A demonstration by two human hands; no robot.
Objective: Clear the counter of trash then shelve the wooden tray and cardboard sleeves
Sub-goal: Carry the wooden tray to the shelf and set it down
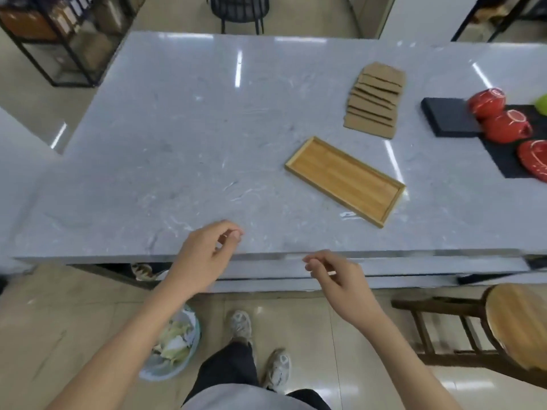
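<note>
A long wooden tray (344, 181) lies empty and slanted on the grey marble counter (177, 149), right of centre. Behind it sits a fanned stack of brown cardboard sleeves (375, 99). A tiny white scrap (347, 214) rests by the tray's near edge. My left hand (204, 258) hovers over the counter's front edge, fingers loosely curled, nothing in it. My right hand (334, 279) hangs just in front of the edge, fingers half curled and empty. A bin (177, 347) lined with plastic and holding trash stands on the floor under my left forearm.
Red cups and a red plate (500, 119) sit on black mats (450, 116) at the counter's right. A wooden stool (515, 329) stands at the lower right. A black metal shelf (62, 39) is at the far left, a black chair (238, 10) beyond the counter.
</note>
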